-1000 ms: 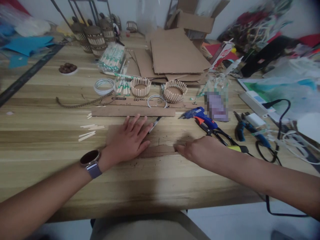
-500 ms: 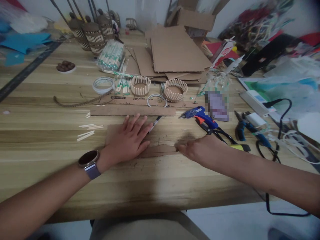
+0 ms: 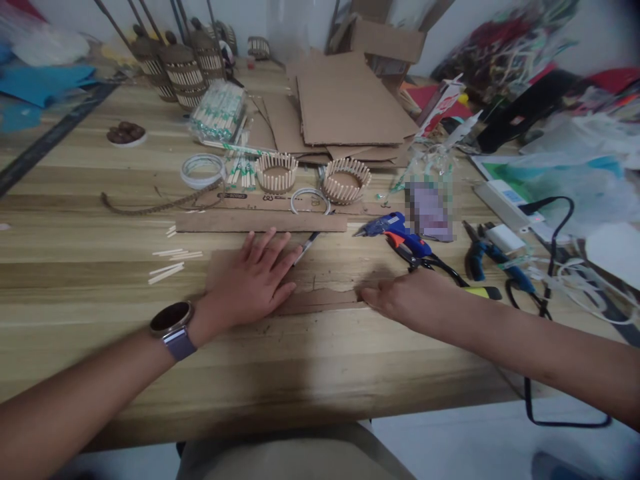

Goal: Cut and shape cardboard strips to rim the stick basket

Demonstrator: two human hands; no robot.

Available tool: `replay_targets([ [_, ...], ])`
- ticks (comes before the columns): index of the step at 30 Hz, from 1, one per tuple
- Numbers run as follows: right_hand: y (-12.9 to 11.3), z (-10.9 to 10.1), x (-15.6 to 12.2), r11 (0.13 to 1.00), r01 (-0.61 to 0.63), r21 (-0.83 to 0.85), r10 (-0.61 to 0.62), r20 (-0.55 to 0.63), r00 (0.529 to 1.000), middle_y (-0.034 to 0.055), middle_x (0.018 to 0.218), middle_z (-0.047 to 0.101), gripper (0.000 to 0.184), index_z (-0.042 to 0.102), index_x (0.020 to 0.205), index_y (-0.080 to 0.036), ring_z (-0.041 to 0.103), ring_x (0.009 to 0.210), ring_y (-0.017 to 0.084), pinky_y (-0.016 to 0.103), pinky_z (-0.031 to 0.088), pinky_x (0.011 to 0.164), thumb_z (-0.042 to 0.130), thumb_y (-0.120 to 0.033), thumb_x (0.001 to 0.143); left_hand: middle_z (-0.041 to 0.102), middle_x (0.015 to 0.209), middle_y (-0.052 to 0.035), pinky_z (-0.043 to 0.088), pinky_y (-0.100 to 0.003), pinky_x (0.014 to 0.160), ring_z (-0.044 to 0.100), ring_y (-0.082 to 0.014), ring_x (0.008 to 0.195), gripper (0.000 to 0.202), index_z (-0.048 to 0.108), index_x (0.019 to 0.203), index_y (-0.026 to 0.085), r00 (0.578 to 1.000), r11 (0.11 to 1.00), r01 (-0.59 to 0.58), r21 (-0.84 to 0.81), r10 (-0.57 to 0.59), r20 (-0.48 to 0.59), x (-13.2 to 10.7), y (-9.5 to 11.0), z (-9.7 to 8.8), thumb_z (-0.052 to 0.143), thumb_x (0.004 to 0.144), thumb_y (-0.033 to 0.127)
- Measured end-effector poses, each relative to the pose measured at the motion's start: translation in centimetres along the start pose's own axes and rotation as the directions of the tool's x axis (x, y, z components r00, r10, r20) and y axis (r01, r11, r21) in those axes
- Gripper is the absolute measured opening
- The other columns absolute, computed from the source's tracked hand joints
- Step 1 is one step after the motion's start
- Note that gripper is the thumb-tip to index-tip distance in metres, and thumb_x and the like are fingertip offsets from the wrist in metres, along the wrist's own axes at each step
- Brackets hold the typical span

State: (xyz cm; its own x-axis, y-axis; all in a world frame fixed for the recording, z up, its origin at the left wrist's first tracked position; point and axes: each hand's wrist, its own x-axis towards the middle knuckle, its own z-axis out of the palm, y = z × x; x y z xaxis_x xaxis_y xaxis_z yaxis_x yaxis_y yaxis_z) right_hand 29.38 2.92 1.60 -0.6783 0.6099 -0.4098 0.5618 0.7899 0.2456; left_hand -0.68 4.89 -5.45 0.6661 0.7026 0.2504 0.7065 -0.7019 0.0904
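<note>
the left hand [image 3: 249, 283] lies flat, fingers spread and grasping nothing, partly over a wavy-edged cardboard piece [image 3: 320, 303] on the tabletop [image 3: 330, 373]. the right hand [image 3: 403, 295] is curled at that piece's right end, though i cannot tell whether it grips anything. beyond them lies a straight cardboard strip [image 3: 260, 223], with a blue glue gun [image 3: 387, 225] to its right.

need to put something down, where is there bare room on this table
One bare patch is in front, between the near cardboard strip, left forearm, right forearm and table edge. Another, at left, borders the loose sticks, braided cord and left forearm. The right is crowded with the glue gun and pliers, the back with cardboard sheets.
</note>
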Motion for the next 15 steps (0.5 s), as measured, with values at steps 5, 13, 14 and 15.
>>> replay_targets([
  [5, 0.44, 0.34, -0.43, 0.999, -0.023, 0.035, 0.023, -0.005, 1.0, 0.0015, 0.064, 0.068, 0.032, 0.066, 0.099, -0.022, 0.06, 0.051, 0.018, 0.031, 0.018, 0.045, 0.052, 0.001, 0.081, 0.039, 0.154, -0.0205, 0.018, -0.065, 0.117, 0.024, -0.0413, 0.146, 0.054, 0.042, 0.149, 0.014, 1.0, 1.0, -0.007, 0.025, 0.007, -0.01, 0.01, -0.05, 0.07, 0.046, 0.1, 0.038],
  [13, 0.64, 0.33, -0.79, 0.998, -0.036, 0.05, 0.036, 0.016, 0.999, 0.002, 0.067, 0.069, 0.028, 0.066, 0.097, -0.021, 0.062, 0.053, 0.017, 0.031, 0.013, 0.044, 0.054, 0.001, 0.083, 0.043, 0.15, -0.0227, 0.02, -0.065, 0.116, 0.027, -0.0426, 0.144, 0.054, 0.046, 0.146, 0.011, 0.999, 0.998, -0.029, 0.051, 0.03, -0.016, 0.02, -0.09, 0.02, 0.048, 0.099, 0.037],
  [14, 0.67, 0.37, -0.85, 0.998, -0.04, 0.051, 0.039, 0.025, 0.999, 0.0021, 0.068, 0.07, 0.029, 0.066, 0.098, -0.021, 0.062, 0.053, 0.017, 0.031, 0.013, 0.044, 0.054, 0.001, 0.083, 0.043, 0.15, -0.0227, 0.02, -0.065, 0.116, 0.028, -0.0426, 0.144, 0.054, 0.046, 0.146, 0.011, 0.999, 0.998, -0.032, 0.059, 0.033, -0.017, 0.02, -0.09, 0.01, 0.048, 0.099, 0.038],
  [15, 0.7, 0.42, -0.91, 0.998, -0.048, 0.052, 0.046, 0.036, 0.998, 0.0021, 0.068, 0.07, 0.029, 0.066, 0.099, -0.021, 0.062, 0.053, 0.017, 0.03, 0.014, 0.044, 0.054, 0.001, 0.083, 0.043, 0.15, -0.0225, 0.021, -0.065, 0.116, 0.028, -0.0425, 0.144, 0.054, 0.046, 0.145, 0.011, 0.999, 0.997, -0.034, 0.069, 0.035, -0.017, 0.02, -0.1, 0.01, 0.047, 0.099, 0.038],
])
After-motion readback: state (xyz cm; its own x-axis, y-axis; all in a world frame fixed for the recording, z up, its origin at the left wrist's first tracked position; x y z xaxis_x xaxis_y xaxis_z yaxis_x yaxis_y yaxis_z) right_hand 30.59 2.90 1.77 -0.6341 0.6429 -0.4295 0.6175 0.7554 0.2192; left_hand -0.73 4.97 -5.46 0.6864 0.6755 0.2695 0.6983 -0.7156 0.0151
